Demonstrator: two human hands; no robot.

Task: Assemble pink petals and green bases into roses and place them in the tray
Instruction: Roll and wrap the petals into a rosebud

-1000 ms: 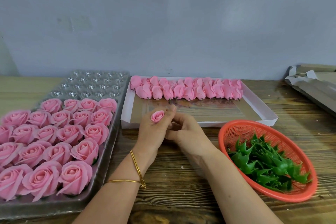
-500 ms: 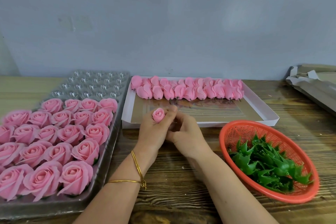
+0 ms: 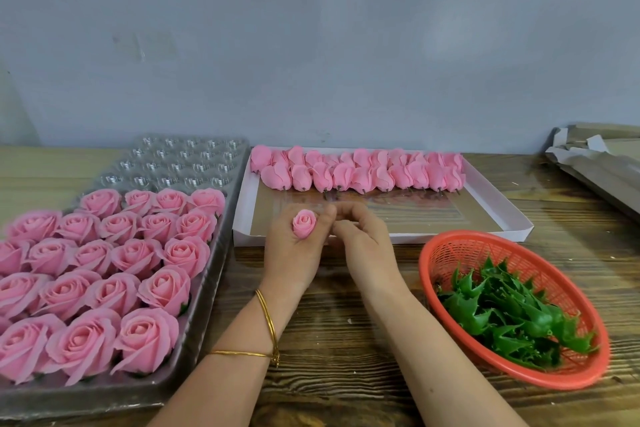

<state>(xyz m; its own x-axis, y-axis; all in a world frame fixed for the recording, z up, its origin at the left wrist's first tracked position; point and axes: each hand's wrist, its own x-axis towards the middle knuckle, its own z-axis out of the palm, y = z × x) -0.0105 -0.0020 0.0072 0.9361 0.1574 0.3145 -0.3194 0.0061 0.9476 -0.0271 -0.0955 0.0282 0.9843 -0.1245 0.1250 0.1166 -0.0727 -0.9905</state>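
At the near wall of the white box [image 3: 381,238], above the wooden table [image 3: 346,340], both hands meet.

Left hand [image 3: 294,253]: back toward me, fingers curled around a small pink bud [image 3: 304,222]. The bud stands upright with its spiral centre facing up, and only its top half shows above my fingers. Two gold bangles [image 3: 266,319] sit on this wrist.

Right hand [image 3: 363,246]: back up, fingers bent inward, tips touching my left fingertips just right of the bud. The tips are tucked under, and I cannot tell whether they pinch anything.

Tray [image 3: 207,274]: grey-clear plastic, to my left, running from the near edge of the table toward the wall. Finished roses [image 3: 114,291] fill its near and middle rows, petals spread open, each touching its neighbours. A dark green edge shows beneath a few of them. Bare moulded cups [image 3: 180,163] show at the far end.

White box, straight ahead: shallow, with a shiny liner on its floor. Closed pink petal heads [image 3: 360,173] lie in a packed double row against its far wall, with short dark stubs pointing toward me.

Red basket [image 3: 450,246]: mesh plastic, to my right, near the box's front corner. A loose pile of green bases [image 3: 502,312], spiky and star-shaped, lies inside, heaped toward its near right side.

Far right: a stack of flat cardboard [image 3: 602,163] at the table's edge. A plain grey wall [image 3: 311,45] stands behind everything.
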